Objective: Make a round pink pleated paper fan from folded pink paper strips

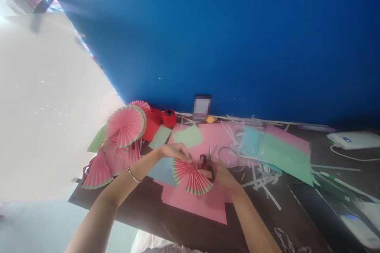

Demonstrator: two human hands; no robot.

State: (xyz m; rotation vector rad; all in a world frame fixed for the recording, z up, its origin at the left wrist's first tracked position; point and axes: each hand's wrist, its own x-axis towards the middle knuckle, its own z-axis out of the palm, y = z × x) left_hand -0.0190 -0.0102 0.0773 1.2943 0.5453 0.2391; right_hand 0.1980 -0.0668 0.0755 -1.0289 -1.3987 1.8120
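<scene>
the pleated fan [191, 178] pinched in the left hand [175, 152] is matt pink paper with pale green edging, the scissors [208, 162] in the right hand [221, 174] have metal blades and dark plastic handles, and flat matt paper sheets [192, 201] cover the dark smooth table [184, 229].

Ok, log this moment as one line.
left hand: holds pleated paper fan | right hand: holds scissors at fan | under: pink paper, dark table

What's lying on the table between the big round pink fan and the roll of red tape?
In the head view, a red paper piece lies between the round pink fan and the red tape roll.
</scene>
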